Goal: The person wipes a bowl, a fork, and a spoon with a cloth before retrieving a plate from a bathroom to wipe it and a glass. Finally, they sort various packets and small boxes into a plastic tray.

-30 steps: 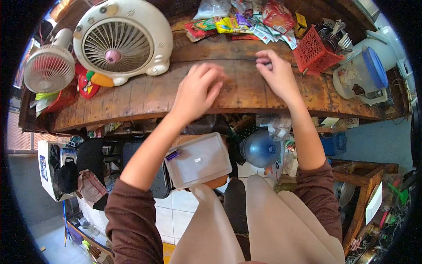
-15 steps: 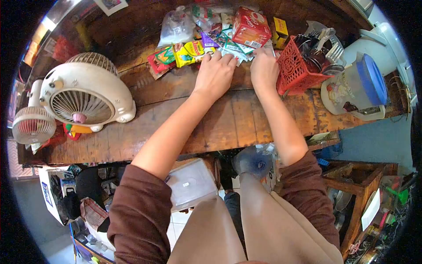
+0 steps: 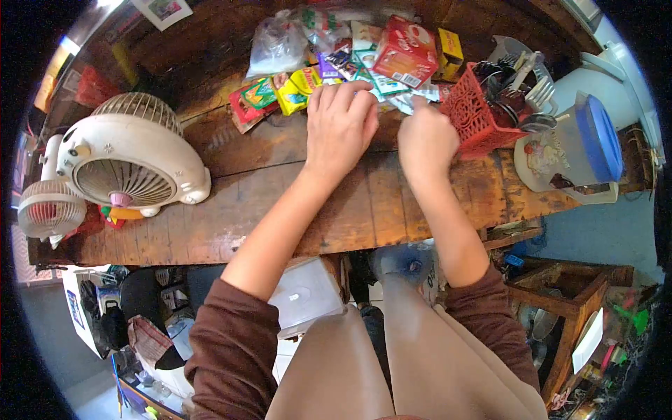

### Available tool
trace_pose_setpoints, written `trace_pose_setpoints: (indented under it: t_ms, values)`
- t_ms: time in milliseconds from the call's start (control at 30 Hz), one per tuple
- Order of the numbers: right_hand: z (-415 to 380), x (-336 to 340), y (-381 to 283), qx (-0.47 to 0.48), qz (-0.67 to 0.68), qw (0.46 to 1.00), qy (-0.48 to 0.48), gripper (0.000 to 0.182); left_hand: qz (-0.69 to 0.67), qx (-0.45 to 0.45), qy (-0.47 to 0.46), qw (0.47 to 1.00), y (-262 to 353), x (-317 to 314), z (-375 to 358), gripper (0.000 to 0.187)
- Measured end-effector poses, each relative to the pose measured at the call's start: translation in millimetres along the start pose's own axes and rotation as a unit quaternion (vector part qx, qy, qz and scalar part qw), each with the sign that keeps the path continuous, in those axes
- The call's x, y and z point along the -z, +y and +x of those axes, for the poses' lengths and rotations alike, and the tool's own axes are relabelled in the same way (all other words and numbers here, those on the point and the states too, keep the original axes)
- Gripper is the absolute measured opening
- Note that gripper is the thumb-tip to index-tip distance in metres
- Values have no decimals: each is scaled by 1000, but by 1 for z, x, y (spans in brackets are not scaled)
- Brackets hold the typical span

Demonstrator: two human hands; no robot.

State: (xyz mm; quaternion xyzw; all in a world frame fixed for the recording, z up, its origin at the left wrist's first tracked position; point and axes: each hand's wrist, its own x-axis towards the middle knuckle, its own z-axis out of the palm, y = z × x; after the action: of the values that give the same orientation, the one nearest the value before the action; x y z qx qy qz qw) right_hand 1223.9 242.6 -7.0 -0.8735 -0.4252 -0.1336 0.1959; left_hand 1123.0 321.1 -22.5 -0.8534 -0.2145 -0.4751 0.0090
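Observation:
My left hand [image 3: 339, 129] is over the wooden counter, just in front of a yellow sachet [image 3: 297, 91]. Its fingers are bent, the thumb lies along their side, and whatever they may hold is hidden under the palm. To its right, my right hand [image 3: 428, 140] is closed and slightly blurred, beside a red plastic basket [image 3: 476, 115]. What its fingers grip cannot be made out. Beyond both hands lie white-and-green sachets [image 3: 385, 84], a purple sachet [image 3: 327, 66], a red-and-green sachet [image 3: 255, 99] and a red box [image 3: 406, 52].
Spoons and forks [image 3: 521, 87] fill the basket. Right of it stands a pitcher with a blue lid [image 3: 598, 129]. A white fan [image 3: 126, 168] occupies the counter's [image 3: 280, 231] left end. Clear plastic bags [image 3: 278, 47] and a yellow box [image 3: 449, 52] lie at the back.
Both hands have drawn back slightly toward me from the sachets, the right one a little rightward. The view has shifted slightly. The sachets and the red box stay in their places.

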Motion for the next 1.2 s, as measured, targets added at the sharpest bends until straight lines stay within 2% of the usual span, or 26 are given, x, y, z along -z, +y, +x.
trace_pose_setpoints:
  t_ms: [33, 67, 100, 133, 167, 200, 267, 333, 400, 433, 467, 500, 567, 600, 633, 667, 700, 733, 800, 867, 933, 1000, 1033, 1067, 1133, 1200]
  values:
    - [-9, 13, 1, 10, 67, 997, 32, 12, -63, 20, 25, 997, 4, 11, -3, 6]
    - [-17, 21, 3, 19, 134, 989, 63, 14, -60, 24, 21, 998, 12, 26, -9, 6]
    - [-25, 17, 11, -1, 301, 954, 12, 14, -194, 186, 23, 963, 23, 44, -16, 8]
    - [-33, 15, 15, -22, 457, 888, -42, 14, -319, 342, 26, 884, 30, 57, -23, 11]
    - [-45, 19, 17, -76, 613, 774, -142, 16, -383, 341, 68, 856, 20, 55, -43, 17]
    - [-60, 25, 14, -81, 612, 770, -160, 16, -517, 421, 67, 742, 31, 80, -48, 20]
    - [-92, 40, 5, -114, 690, 665, -263, 18, -563, 557, 20, 610, 39, 123, -78, 22]
    - [-131, 45, -3, -125, 678, 638, -341, 20, -579, 622, -5, 527, 46, 158, -122, 26]
    - [-171, 39, -10, -61, 652, 605, -454, 20, -494, 657, -75, 565, 54, 186, -182, 28]
    - [-190, 28, -13, -37, 661, 569, -488, 18, -447, 677, -87, 578, 58, 195, -216, 29]
    - [-210, 11, -15, -14, 628, 590, -507, 16, -421, 696, -108, 571, 64, 202, -245, 27]
    - [-230, -9, -16, 24, 571, 640, -513, 17, -406, 717, -130, 552, 69, 207, -282, 25]
    - [-263, -37, -22, 92, 455, 723, -511, 16, -348, 708, -247, 562, 77, 206, -353, 26]
    - [-277, -47, -27, 123, 399, 756, -504, 15, -349, 710, -244, 560, 80, 200, -382, 26]
    - [-291, -63, -26, 125, 397, 755, -506, 15, -246, 664, -281, 648, 81, 191, -403, 26]
    - [-306, -81, -24, 213, 313, 784, -492, 13, -136, 602, -313, 722, 80, 185, -415, 26]
    - [-318, -97, -22, 297, 224, 801, -468, 12, -138, 603, -310, 722, 77, 179, -421, 26]
    - [-329, -111, -21, 298, 221, 801, -469, 12, -116, 602, -332, 717, 73, 171, -424, 25]
    - [-347, -130, -21, 376, 153, 788, -463, 12, -98, 601, -351, 711, 63, 157, -437, 24]
    - [-358, -131, -25, 383, 150, 788, -459, 12, -168, 578, -419, 680, 54, 141, -454, 27]
    - [-374, -142, -29, 389, 150, 787, -454, 13, -170, 558, -425, 692, 52, 142, -448, 23]
    - [-392, -156, -35, 356, 121, 780, -501, 12, -96, 519, -483, 699, 48, 152, -438, 19]
    - [-399, -157, -37, 363, 167, 796, -455, 13, -97, 518, -484, 699, 43, 155, -441, 19]
    - [-406, -160, -41, 360, 166, 798, -454, 13, -51, 510, -488, 707, 37, 162, -442, 19]
    - [-412, -153, -60, 289, 220, 801, -477, 13, -4, 498, -494, 713, 22, 175, -446, 19]
    - [-422, -158, -81, 280, 230, 799, -480, 12, 60, 457, -557, 691, 9, 191, -447, 16]
